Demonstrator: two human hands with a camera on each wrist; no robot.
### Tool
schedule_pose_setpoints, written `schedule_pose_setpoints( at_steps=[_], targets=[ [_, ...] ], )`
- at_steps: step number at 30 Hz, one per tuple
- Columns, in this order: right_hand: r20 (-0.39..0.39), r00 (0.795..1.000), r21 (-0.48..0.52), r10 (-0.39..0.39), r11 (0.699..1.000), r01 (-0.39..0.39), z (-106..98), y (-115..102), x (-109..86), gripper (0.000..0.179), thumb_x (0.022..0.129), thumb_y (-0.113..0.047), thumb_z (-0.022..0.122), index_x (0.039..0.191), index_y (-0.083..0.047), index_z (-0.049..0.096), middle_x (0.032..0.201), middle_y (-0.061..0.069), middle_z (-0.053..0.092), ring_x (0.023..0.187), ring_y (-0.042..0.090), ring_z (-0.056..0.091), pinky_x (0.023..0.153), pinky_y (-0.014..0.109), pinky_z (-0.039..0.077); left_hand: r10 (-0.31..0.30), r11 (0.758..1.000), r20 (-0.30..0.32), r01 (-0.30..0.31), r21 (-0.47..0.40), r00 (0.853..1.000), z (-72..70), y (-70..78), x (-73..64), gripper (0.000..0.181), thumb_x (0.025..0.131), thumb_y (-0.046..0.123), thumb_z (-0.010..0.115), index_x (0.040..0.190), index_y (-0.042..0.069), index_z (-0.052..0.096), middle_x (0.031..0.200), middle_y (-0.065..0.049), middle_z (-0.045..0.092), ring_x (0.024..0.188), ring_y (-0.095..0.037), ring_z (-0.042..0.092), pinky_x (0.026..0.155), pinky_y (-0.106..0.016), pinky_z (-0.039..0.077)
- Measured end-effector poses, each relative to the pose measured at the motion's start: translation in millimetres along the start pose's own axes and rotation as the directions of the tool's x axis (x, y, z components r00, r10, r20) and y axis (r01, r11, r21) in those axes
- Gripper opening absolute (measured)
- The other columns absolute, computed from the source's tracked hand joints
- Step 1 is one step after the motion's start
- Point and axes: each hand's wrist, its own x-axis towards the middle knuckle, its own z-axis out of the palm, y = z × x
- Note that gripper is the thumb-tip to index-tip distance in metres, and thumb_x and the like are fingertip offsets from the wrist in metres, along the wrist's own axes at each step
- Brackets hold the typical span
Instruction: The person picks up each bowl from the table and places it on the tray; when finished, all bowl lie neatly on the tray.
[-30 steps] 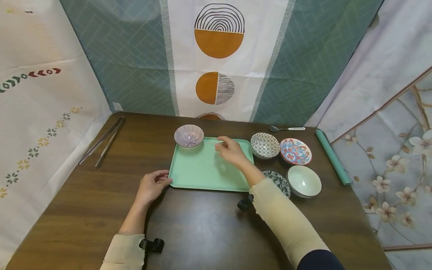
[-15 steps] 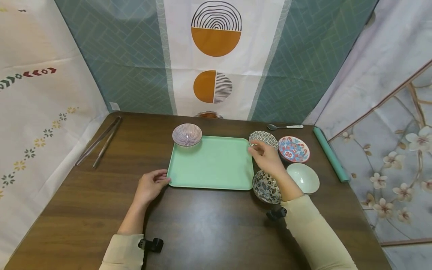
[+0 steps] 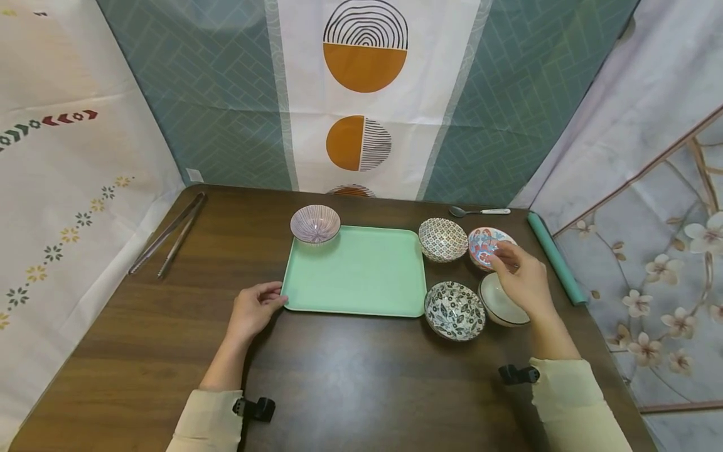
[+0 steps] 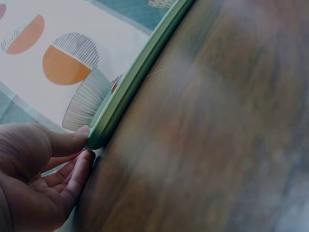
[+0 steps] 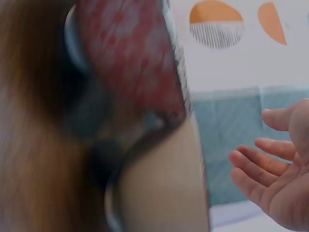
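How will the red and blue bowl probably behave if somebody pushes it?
The red and blue bowl is likely stiff and breakable, as it looks ceramic. Pushed toward the person, it may knock the pale bowl, close beside it.

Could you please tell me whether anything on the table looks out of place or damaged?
No spill or breakage shows. The only slightly odd thing is the striped bowl: it is at the far left corner of the green tray, and in the head view its rim reaches past the edges.
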Motion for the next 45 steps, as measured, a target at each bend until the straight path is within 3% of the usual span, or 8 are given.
schedule_pose_setpoints(
  at_steps=[6, 20, 23, 28, 30, 32, 38, 45],
  targets=[
    [-0.061, 0.998, -0.056, 0.014, 0.998, -0.018, -11, 26, -15.8, 0.033, 0.095, -0.010, 0.070, 0.121, 0.011, 0.064, 0.107, 0.029, 0.071, 0.096, 0.043, 0.069, 0.077, 0.002, 0.042, 0.009, 0.999, -0.010, -0.009, 0.032, 1.000, -0.2, 2.2, -0.4, 0.032, 0.092, 0.003, 0.073, 0.121, -0.010, 0.068, 0.100, -0.021, 0.072, 0.092, -0.030, 0.069, 0.069, -0.015, 0.050],
    [-0.057, 0.995, -0.104, 0.086, 0.990, -0.092, -27, 63, -44.4, 0.034, 0.096, -0.009, 0.069, 0.122, 0.012, 0.063, 0.108, 0.032, 0.069, 0.097, 0.046, 0.067, 0.073, 0.000, 0.036, -0.002, 0.999, -0.011, 0.002, 0.039, 1.000, -1.4, 0.6, -2.5, 0.033, 0.093, 0.008, 0.074, 0.122, -0.007, 0.069, 0.103, -0.021, 0.074, 0.098, -0.032, 0.071, 0.070, -0.015, 0.049],
    [-0.052, 0.993, -0.134, 0.105, 0.985, -0.111, -29, 69, -48.4, 0.034, 0.096, -0.012, 0.069, 0.120, 0.012, 0.064, 0.106, 0.031, 0.070, 0.088, 0.035, 0.070, 0.071, 0.000, 0.035, -0.008, 1.000, -0.001, 0.008, 0.029, 1.000, -2.3, 0.9, -4.6, 0.035, 0.093, 0.009, 0.074, 0.124, -0.007, 0.068, 0.103, -0.021, 0.074, 0.098, -0.032, 0.070, 0.070, -0.015, 0.050],
    [-0.005, 0.989, -0.198, 0.145, 0.970, -0.143, -32, 79, -54.7, 0.037, 0.099, -0.020, 0.066, 0.118, 0.011, 0.065, 0.106, 0.030, 0.070, 0.087, 0.038, 0.069, 0.072, 0.024, 0.048, -0.015, 1.000, 0.011, 0.015, 0.013, 1.000, -2.6, 1.6, -6.3, 0.036, 0.094, 0.010, 0.074, 0.125, -0.006, 0.067, 0.105, -0.021, 0.073, 0.100, -0.031, 0.070, 0.072, -0.015, 0.050],
    [0.029, 0.985, -0.225, 0.168, 0.962, -0.158, -33, 82, -57.0, 0.038, 0.100, -0.024, 0.063, 0.118, 0.010, 0.066, 0.106, 0.030, 0.070, 0.089, 0.044, 0.067, 0.072, 0.039, 0.049, -0.018, 1.000, 0.008, 0.018, 0.017, 1.000, -2.3, 1.6, -6.0, 0.036, 0.094, 0.010, 0.074, 0.126, -0.006, 0.067, 0.105, -0.020, 0.073, 0.100, -0.031, 0.070, 0.072, -0.015, 0.050],
    [0.054, 0.981, -0.240, 0.185, 0.956, -0.167, -34, 83, -58.3, 0.040, 0.101, -0.026, 0.061, 0.117, 0.010, 0.067, 0.102, 0.028, 0.071, 0.085, 0.042, 0.068, 0.072, 0.044, 0.050, -0.020, 0.999, 0.004, 0.019, 0.029, 1.000, -2.2, 1.1, -5.6, 0.036, 0.094, 0.011, 0.074, 0.126, -0.004, 0.068, 0.105, -0.019, 0.074, 0.100, -0.031, 0.070, 0.072, -0.015, 0.050],
    [0.047, 0.980, -0.240, 0.192, 0.955, -0.176, -34, 83, -59.5, 0.036, 0.101, -0.022, 0.060, 0.112, 0.011, 0.070, 0.093, 0.025, 0.074, 0.069, 0.019, 0.069, 0.057, 0.023, 0.048, 0.003, 0.999, 0.008, -0.003, 0.053, 1.000, -2.2, 1.1, -4.9, 0.035, 0.094, 0.011, 0.074, 0.124, -0.005, 0.068, 0.103, -0.019, 0.074, 0.099, -0.032, 0.070, 0.071, -0.018, 0.051],
    [-0.005, 0.985, -0.214, 0.174, 0.962, -0.171, -34, 84, -58.2, 0.032, 0.099, -0.016, 0.062, 0.107, 0.013, 0.071, 0.085, 0.025, 0.074, 0.053, -0.018, 0.049, 0.055, 0.013, 0.039, -0.005, 0.999, 0.017, 0.004, 0.047, 1.000, -2.9, 0.2, -5.2, 0.035, 0.094, 0.010, 0.074, 0.124, -0.006, 0.068, 0.102, -0.019, 0.074, 0.098, -0.033, 0.070, 0.070, -0.018, 0.051]
  ],
)
